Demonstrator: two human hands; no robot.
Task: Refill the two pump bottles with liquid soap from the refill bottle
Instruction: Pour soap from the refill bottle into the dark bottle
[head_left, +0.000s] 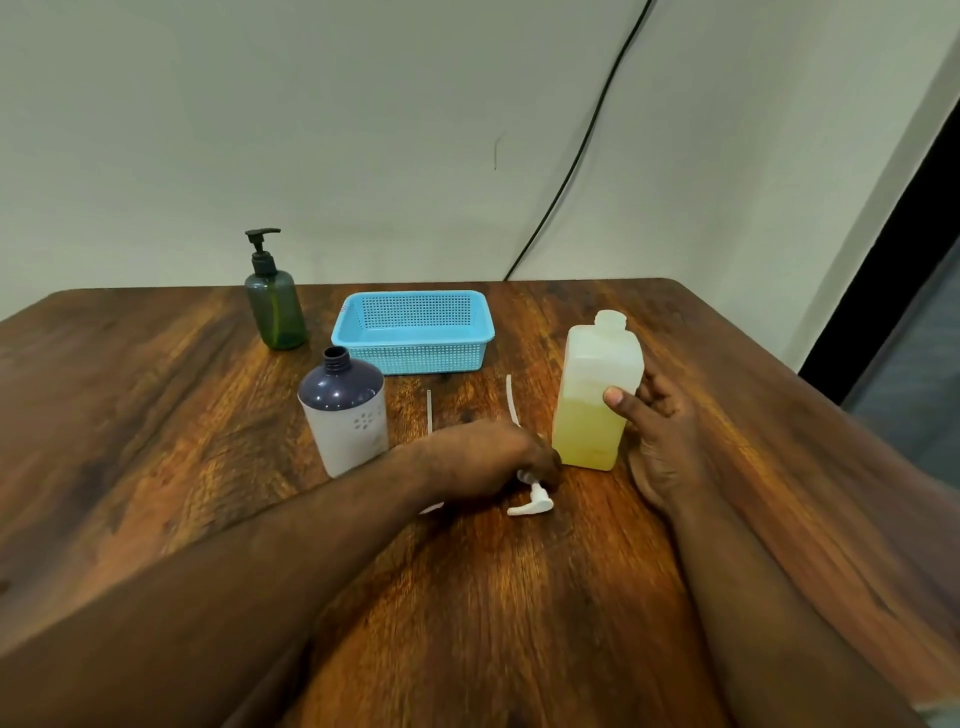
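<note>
Big wooden counter (156, 426) with everything laid out on it. Blue basket (415, 358) sits at the back, nothing visible in it. The refill bottle (597, 395) stands right of centre, cap off, roughly half full of yellow soap. My guess is it's semi-stiff plastic that'll flex if squeezed, heavy at the bottom, maybe slick, so a mid-body hold like this one makes sense.

Right hand (660, 431) is wrapped around the refill, thumb across the front, other fingers behind, gripping it while it sits on the counter.

The white bottle (345, 415) with the dark shoulder is left of centre, neck open, ready to be filled. Narrow neck, so the pour needs to be slow. The green bottle (275, 306) is at the back left with its pump on.

Left hand (498, 457) is reaching across low, fingers curled at the white pump (532, 501) lying on the counter just beside the refill. Can't tell if it's actually pinching it, too blurry. The pump's tube (513, 400) pokes out behind the hand.
</note>
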